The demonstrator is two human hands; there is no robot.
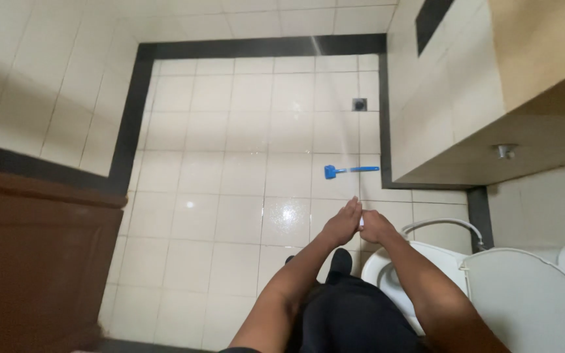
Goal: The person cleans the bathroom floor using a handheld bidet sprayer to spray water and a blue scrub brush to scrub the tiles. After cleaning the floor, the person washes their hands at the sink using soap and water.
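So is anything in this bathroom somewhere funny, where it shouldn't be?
Yes. A blue brush lies flat on the tiled floor, away from the toilet, not standing in any holder. The floor looks shiny there, perhaps wet.

— Any packages, labels, signs or screens in this bathroom view?
— None that I can make out; no printed surface shows anywhere in the picture.
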